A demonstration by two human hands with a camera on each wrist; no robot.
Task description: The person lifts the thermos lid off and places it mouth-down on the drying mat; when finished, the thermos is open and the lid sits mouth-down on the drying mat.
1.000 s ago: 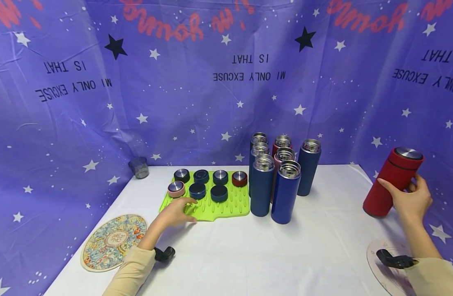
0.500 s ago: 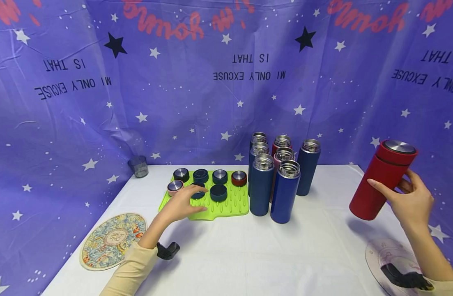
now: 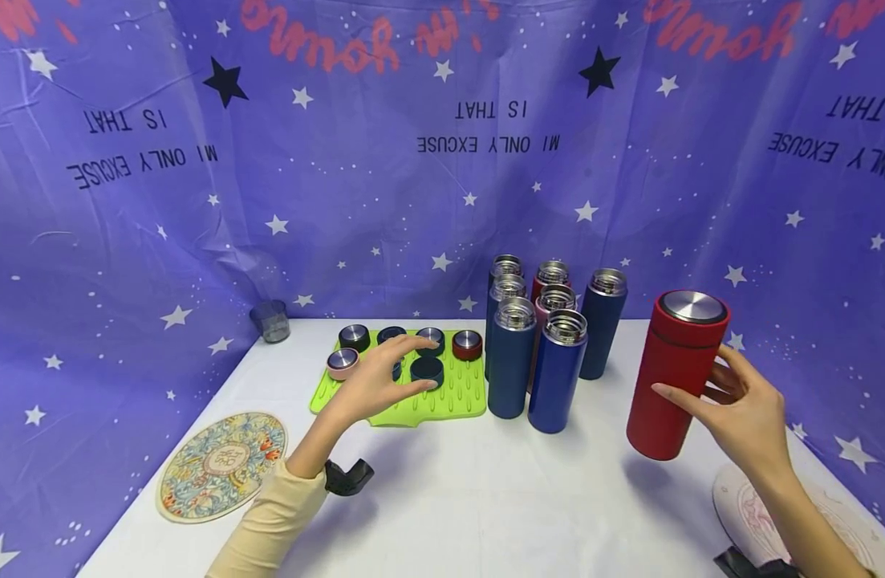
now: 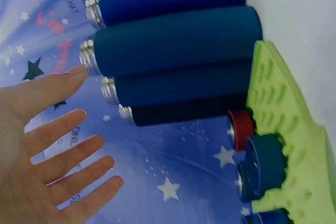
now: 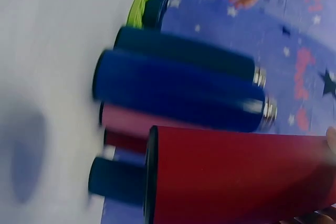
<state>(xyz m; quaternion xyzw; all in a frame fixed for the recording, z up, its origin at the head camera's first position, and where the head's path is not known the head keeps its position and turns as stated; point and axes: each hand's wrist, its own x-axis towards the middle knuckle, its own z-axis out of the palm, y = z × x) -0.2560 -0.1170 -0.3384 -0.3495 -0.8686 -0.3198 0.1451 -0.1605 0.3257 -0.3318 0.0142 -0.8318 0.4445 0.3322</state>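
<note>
My right hand [image 3: 747,421] grips a red thermos bottle [image 3: 669,393] around its side, fingers behind and thumb in front. Its silver-topped red lid [image 3: 693,307] is on, and the bottle hangs slightly tilted above the table. My left hand [image 3: 377,384] hovers over a green mat [image 3: 460,401], fingers spread and holding nothing. In the left wrist view that hand [image 4: 58,150] is seen with its fingers apart. On the mat sit several bottle lids, among them a dark blue lid [image 3: 428,372], a red lid [image 3: 467,345] and a pink lid [image 3: 343,364]; my left hand partly covers others.
Several lidless thermos bottles stand together right of the mat, including a bright blue bottle [image 3: 558,377] in front and a dark blue bottle [image 3: 602,325] to the right. A floral round mat [image 3: 221,470], a pale round mat [image 3: 749,510] and a grey cup [image 3: 271,323] are on the table.
My right hand has raised the red thermos bottle and carried it left toward the standing bottles, making it more upright. My left hand has moved right and up over the green mat, still spread.
</note>
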